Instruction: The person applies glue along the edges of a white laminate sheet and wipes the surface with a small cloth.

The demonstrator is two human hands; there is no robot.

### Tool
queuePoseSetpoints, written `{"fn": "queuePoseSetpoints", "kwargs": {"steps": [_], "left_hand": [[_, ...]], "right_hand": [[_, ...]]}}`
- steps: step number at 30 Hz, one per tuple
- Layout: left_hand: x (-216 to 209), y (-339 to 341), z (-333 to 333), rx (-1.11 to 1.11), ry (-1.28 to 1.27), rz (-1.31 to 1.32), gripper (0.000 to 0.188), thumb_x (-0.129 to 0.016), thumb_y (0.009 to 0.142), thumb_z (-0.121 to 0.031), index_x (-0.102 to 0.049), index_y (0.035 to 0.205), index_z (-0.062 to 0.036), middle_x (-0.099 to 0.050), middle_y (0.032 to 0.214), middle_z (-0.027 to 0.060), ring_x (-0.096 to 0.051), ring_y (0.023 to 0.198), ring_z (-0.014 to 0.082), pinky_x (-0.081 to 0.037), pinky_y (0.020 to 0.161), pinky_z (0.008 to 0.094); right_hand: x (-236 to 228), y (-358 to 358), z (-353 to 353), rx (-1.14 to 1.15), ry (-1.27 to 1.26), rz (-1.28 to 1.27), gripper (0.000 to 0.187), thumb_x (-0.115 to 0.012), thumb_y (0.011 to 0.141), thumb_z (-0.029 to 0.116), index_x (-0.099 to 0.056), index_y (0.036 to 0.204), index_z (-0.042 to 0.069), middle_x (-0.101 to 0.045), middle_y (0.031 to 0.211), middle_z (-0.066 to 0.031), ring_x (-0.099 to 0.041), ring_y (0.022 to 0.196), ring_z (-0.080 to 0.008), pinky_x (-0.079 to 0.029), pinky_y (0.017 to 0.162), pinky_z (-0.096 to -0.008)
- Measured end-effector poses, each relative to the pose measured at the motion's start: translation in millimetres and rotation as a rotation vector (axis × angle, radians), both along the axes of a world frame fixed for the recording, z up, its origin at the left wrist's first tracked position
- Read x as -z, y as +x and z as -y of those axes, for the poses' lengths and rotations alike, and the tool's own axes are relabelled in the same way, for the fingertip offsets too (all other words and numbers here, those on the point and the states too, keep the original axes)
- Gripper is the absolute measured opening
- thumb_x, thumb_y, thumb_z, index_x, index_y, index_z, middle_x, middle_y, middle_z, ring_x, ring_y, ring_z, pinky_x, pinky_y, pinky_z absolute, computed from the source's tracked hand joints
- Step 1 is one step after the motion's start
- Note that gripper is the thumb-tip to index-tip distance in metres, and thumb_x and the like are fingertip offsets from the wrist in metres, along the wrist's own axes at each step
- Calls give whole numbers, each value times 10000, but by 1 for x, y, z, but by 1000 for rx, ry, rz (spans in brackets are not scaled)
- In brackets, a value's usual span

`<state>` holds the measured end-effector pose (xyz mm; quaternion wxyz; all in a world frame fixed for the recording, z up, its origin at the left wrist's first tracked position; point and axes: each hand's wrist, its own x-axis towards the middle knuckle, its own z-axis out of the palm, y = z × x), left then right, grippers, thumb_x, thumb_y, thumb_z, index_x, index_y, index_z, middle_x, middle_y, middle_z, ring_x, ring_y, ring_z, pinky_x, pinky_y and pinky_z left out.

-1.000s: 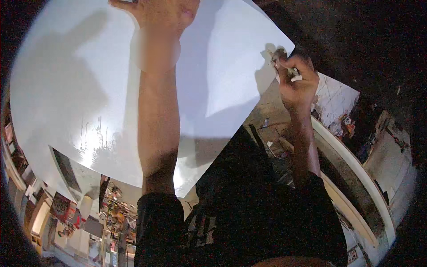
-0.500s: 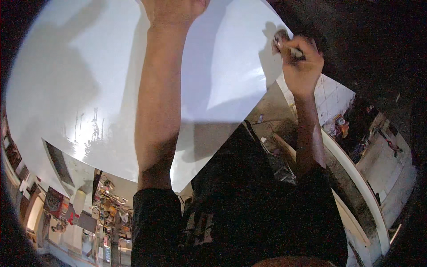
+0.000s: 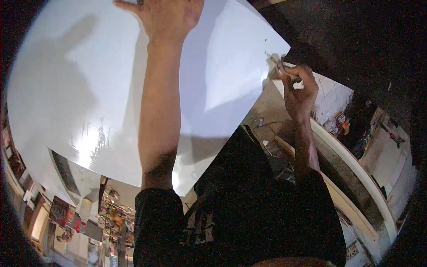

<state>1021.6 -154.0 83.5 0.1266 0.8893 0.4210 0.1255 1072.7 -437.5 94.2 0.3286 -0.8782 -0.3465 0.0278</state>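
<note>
A large glossy white panel (image 3: 240, 53) fills the upper left, with dark shadows of my arms across it. My left hand (image 3: 169, 18) rests on its far part, thumb stretched out to the side and nothing seen in it; the fingertips are cut off by the top edge. At the panel's right corner, my right hand (image 3: 301, 86) has thumb and fingers pinched together at the margin. What it grips is too small and dim to name. A thin brownish streak (image 3: 270, 57) shows on the panel just beyond those fingertips.
Shelves crowded with small tools and parts (image 3: 116, 211) stand at the lower left. A long pale curved edge (image 3: 351, 160) runs down the right side, beside clutter (image 3: 341, 122) on a light surface. Dark ground lies at the upper right.
My right hand has moved down and slightly left along the panel's corner, uncovering the tip. The left hand shows more, its thumb now in view. The panel sits slightly lower in view.
</note>
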Motion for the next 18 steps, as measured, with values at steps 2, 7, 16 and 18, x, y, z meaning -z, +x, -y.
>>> {"fn": "queuePoseSetpoints", "kwargs": {"steps": [2, 7, 16, 18], "left_hand": [[1, -2, 1, 14, -6, 81, 645, -231, 1017, -592, -567, 1252, -93, -440, 1432, 136, -280, 1430, 327, -52, 1130, 710], [0, -2, 0, 27, 2, 102, 579, -267, 1031, -540, -575, 1219, -87, -481, 1376, 111, -323, 1401, 320, -86, 1116, 717], [17, 1, -6, 3, 180, 30, 550, -286, 1033, -512, -554, 1256, -86, -478, 1394, 98, -330, 1395, 315, -109, 1095, 729], [16, 2, -5, 27, 135, 66, 565, -285, 1033, -518, -546, 1274, -79, -469, 1409, 100, -323, 1399, 317, -108, 1100, 723]], "right_hand": [[-8, -2, 13, -3, 26, 54, 172, -719, 788, -64, -656, 901, 49, -660, 966, -103, -637, 867, -198, -511, 721, -321], [4, -16, 41, 224, 217, -362, 210, -663, 875, -53, -636, 1064, 33, -642, 1086, -97, -652, 1003, -181, -545, 818, -298], [-1, -32, -7, 366, 213, -585, 114, -722, 890, 83, -678, 971, 15, -676, 936, -48, -602, 803, -87, -503, 682, -237], [23, -32, -3, 382, 296, -524, 139, -733, 884, 110, -641, 902, 7, -676, 898, -54, -612, 768, -100, -516, 673, -261]]}}
